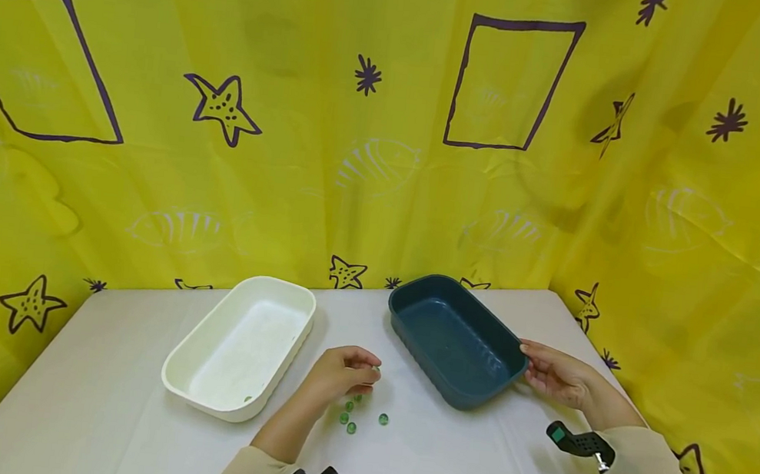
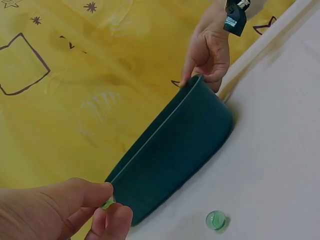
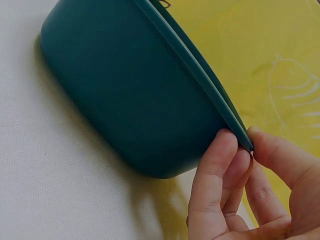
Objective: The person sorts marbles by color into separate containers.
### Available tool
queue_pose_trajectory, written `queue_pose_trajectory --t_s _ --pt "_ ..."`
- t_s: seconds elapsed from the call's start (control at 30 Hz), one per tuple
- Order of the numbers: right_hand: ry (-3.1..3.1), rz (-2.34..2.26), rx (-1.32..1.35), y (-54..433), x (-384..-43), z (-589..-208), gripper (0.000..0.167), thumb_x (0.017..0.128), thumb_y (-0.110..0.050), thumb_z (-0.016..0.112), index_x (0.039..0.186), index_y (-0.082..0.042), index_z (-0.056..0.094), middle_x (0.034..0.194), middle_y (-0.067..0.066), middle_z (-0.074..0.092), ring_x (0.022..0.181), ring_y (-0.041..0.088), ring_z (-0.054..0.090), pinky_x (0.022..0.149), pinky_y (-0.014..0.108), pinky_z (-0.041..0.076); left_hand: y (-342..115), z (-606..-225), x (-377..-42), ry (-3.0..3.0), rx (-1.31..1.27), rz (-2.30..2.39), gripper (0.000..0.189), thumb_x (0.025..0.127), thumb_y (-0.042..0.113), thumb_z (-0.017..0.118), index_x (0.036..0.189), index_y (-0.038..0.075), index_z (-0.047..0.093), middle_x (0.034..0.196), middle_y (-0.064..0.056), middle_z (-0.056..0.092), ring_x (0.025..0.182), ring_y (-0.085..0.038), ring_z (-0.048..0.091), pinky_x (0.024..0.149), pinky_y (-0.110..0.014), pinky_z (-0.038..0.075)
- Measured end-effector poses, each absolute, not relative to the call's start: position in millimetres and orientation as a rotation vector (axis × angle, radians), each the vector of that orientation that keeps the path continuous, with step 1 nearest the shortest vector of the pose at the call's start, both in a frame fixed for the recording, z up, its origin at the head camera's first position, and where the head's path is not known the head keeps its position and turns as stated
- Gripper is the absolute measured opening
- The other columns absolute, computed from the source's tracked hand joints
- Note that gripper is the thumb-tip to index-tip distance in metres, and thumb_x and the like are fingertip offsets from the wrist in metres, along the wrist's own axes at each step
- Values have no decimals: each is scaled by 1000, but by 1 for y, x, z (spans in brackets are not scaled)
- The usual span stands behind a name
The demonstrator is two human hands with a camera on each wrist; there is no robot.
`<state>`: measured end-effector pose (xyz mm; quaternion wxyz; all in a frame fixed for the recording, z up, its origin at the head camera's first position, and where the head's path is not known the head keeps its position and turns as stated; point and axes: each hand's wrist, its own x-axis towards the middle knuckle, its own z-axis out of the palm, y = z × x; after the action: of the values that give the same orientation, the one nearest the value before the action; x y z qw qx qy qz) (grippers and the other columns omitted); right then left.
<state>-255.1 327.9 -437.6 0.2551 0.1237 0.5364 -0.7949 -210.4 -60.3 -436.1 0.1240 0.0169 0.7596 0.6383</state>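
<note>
Between thumb and fingertips my left hand [image 1: 340, 374] pinches a green glass marble [image 2: 109, 202], held above the table between two basins. With thumb and fingers my right hand [image 1: 560, 374] grips the rim of a dark teal basin [image 1: 445, 344] at its near right corner. The right wrist view shows that pinch on the basin's rim [image 3: 200, 70] closely. Several green marbles [image 1: 351, 428] lie on the white cloth below my left hand. One marble [image 1: 383, 419] sits apart from them to the right, also visible in the left wrist view.
A cream-white basin [image 1: 174, 374] stands left of my left hand, with a small mark near its front corner. White cloth [image 1: 460, 469] covers the table. A yellow patterned curtain [image 1: 288, 181] rises behind the table and along both sides.
</note>
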Motion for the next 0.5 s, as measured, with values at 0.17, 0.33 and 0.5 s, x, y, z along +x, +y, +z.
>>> queue_pose_trajectory --t_s 0.17,0.33,0.5 --pt "1459 -2153 334 328 -255 -437 21 101 -15 56 90 -19 74 82 -2 69 72 8 64 72 17 58 -55 -435 -214 2157 33 1893 26 85 4 72 108 -8 66 86 -6 67 71 -11 64 73 -29 62" --pt "1459 -2152 339 328 -254 -436 23 101 -15 55 89 -19 74 81 -2 70 72 8 65 72 17 58 -47 -433 -215 2131 60 1917 28 86 4 71 110 -9 65 88 -6 67 73 -12 65 73 -30 62" --pt "1454 -2158 350 327 -254 -436 24 101 -15 55 88 -19 75 81 -2 70 71 8 65 72 18 59 -40 -432 -217 2130 67 1921 26 86 3 71 110 -8 66 88 -6 68 76 -14 66 73 -31 62"
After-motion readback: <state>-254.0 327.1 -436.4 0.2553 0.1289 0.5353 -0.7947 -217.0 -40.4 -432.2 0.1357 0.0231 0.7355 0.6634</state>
